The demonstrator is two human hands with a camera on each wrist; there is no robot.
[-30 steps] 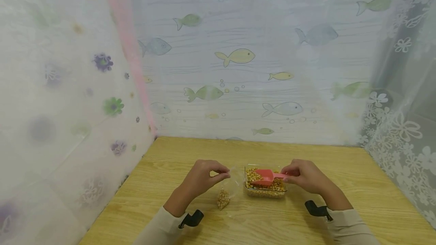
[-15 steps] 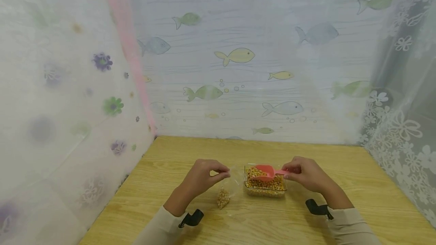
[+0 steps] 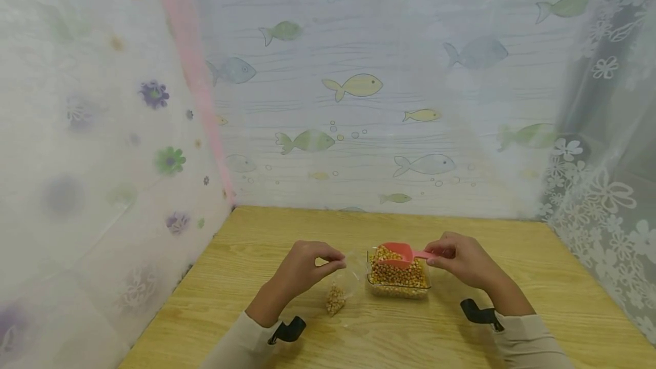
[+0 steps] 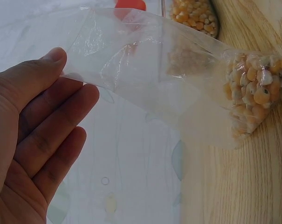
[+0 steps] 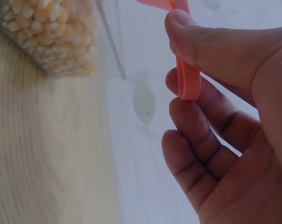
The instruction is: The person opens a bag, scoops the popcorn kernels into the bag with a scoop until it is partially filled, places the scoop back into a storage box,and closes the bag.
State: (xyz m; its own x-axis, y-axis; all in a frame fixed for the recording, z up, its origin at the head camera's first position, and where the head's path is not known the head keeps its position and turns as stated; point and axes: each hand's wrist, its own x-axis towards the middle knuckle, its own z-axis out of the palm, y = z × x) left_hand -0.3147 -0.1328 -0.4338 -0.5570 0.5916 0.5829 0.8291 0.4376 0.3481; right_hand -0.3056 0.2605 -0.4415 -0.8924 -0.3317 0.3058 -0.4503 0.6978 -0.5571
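My left hand (image 3: 311,266) pinches the upper edge of a clear plastic bag (image 4: 127,51) between thumb and fingers. Corn kernels (image 4: 255,88) fill the bag's bottom corner, which hangs at the table. The handle of a red scoop (image 3: 397,254) is pinched in my right hand (image 3: 461,261); the scoop carries kernels and sits over a clear rectangular container (image 3: 398,293) of corn. In the right wrist view the thumb presses the looped end of the scoop handle (image 5: 189,81) against the fingers. Whether the scoop's underside touches the corn, I cannot tell.
The wooden table (image 3: 246,323) lies under everything. A fish-print curtain (image 3: 359,130) hangs behind it, with a flower-print curtain (image 3: 102,187) on the left and a lacy one (image 3: 605,187) on the right. A black wrist mount (image 3: 289,329) sits at each sleeve.
The scoop has risen slightly out of the corn and tipped level, now with a heap of kernels in it. My left hand and the bag have stayed in place.
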